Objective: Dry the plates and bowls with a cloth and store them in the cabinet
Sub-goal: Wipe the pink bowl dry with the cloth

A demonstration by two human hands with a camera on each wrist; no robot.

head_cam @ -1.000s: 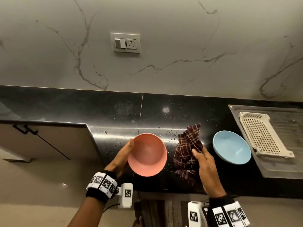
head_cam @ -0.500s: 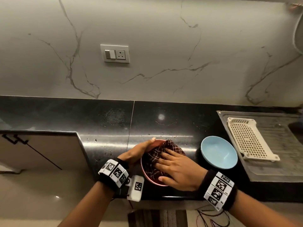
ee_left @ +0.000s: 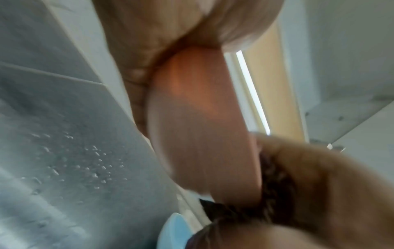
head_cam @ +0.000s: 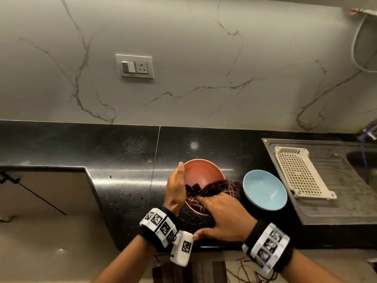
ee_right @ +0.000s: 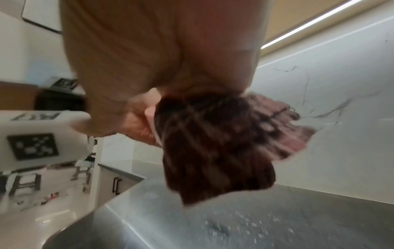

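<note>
Left hand [head_cam: 175,192] cups pink bowl [head_cam: 204,176]; right hand [head_cam: 222,218] presses cloth [head_cam: 214,189] inside.

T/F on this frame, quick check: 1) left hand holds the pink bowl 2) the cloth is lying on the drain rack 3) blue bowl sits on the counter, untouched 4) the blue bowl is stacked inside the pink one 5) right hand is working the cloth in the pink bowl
1) True. The left hand grips the pink bowl by its rim.
2) False. The checked cloth is in the pink bowl; the white rack carries nothing.
3) True. The blue bowl rests on the black counter, no hand on it.
4) False. The blue bowl stands beside the pink one, to its right.
5) True. The right hand presses the cloth against the bowl's inside.
</note>
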